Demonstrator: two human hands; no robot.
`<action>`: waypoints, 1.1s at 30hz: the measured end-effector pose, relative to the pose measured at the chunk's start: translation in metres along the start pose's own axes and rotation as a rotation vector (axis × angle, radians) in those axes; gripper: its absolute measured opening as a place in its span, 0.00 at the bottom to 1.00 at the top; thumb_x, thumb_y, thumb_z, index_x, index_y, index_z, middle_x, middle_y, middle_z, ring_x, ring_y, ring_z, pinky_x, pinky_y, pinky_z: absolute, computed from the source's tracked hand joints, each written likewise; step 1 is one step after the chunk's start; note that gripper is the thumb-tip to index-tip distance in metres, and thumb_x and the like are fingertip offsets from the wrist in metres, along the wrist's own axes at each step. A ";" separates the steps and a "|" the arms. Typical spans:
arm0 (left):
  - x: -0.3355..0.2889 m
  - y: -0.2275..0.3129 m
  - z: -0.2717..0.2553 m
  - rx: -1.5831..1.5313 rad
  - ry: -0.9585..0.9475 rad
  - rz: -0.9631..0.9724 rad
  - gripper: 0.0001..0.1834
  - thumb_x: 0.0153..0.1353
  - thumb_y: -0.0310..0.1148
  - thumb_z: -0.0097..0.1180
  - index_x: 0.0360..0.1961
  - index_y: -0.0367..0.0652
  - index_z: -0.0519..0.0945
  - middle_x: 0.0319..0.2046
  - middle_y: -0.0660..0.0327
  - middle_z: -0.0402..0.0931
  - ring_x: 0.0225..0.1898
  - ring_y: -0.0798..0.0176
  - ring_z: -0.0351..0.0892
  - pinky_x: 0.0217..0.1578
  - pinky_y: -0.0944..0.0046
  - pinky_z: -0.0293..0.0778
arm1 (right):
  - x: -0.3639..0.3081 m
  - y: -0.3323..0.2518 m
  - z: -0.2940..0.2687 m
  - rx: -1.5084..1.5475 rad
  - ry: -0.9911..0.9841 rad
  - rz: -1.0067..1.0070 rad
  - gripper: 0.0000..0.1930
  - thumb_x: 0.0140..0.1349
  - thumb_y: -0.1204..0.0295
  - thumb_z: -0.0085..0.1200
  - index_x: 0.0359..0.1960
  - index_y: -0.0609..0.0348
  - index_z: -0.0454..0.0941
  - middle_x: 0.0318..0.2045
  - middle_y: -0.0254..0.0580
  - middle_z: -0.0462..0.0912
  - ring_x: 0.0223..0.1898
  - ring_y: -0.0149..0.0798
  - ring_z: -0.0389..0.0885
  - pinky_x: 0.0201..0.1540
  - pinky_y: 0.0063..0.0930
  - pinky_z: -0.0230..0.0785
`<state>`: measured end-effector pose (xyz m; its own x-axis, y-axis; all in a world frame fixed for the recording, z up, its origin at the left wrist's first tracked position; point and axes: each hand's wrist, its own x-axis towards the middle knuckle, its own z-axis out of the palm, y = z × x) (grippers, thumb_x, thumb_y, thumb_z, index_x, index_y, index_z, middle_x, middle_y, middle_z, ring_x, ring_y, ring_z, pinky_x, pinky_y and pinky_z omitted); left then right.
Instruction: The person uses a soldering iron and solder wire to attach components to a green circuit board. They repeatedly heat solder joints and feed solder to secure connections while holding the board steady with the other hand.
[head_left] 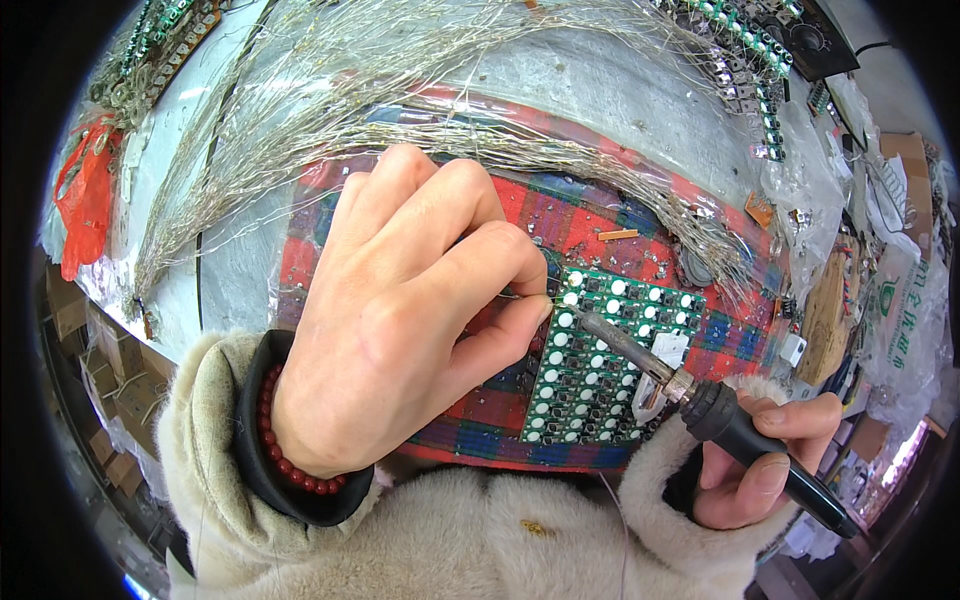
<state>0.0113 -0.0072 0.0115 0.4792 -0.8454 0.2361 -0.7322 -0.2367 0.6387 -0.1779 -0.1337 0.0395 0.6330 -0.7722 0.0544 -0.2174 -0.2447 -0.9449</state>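
Note:
A soldering iron (720, 415) with a black handle is gripped in my right hand (770, 465), fingers wrapped round it. Its tip points up and left, over the upper left corner of a green circuit board panel (590, 385). Rows of white round parts and small black parts cover this panel. My left hand (400, 290) is closed in a pinch beside that same corner, close to the iron's tip. A thin wire (513, 295) shows at the pinching fingers; the fingers partly hide it. A white clip-like piece (660, 365) lies on the panel's right side.
Under the panel lies a red and blue plaid cloth (470, 435) strewn with solder bits. A long bundle of thin silvery wires (400, 135) arcs across the far side. At left hangs a red plastic bag (88, 200). Small boards (740, 40) and clear plastic bags (815, 180) crowd the right.

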 end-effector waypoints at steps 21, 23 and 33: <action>0.000 0.000 0.001 -0.010 0.008 0.002 0.10 0.39 0.24 0.67 0.25 0.46 0.79 0.26 0.64 0.67 0.31 0.60 0.64 0.34 0.63 0.61 | -0.001 0.005 -0.001 0.050 -0.027 -0.017 0.26 0.62 0.46 0.54 0.35 0.56 0.58 0.08 0.28 0.60 0.10 0.22 0.55 0.16 0.15 0.44; 0.000 0.000 0.000 -0.008 0.005 0.004 0.10 0.39 0.24 0.67 0.25 0.46 0.79 0.26 0.64 0.67 0.31 0.60 0.64 0.34 0.63 0.61 | -0.001 0.005 0.000 0.047 -0.030 -0.021 0.26 0.62 0.46 0.54 0.35 0.56 0.58 0.08 0.28 0.60 0.10 0.22 0.54 0.16 0.15 0.44; 0.000 0.000 0.001 -0.012 0.008 0.003 0.10 0.39 0.23 0.67 0.25 0.45 0.79 0.26 0.64 0.67 0.31 0.60 0.64 0.34 0.64 0.61 | -0.001 0.007 -0.002 0.003 -0.047 -0.065 0.27 0.61 0.46 0.54 0.36 0.58 0.58 0.08 0.30 0.62 0.09 0.22 0.56 0.15 0.15 0.48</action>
<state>0.0112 -0.0075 0.0108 0.4810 -0.8420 0.2441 -0.7278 -0.2283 0.6467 -0.1818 -0.1356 0.0337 0.6797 -0.7267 0.1001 -0.1729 -0.2914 -0.9409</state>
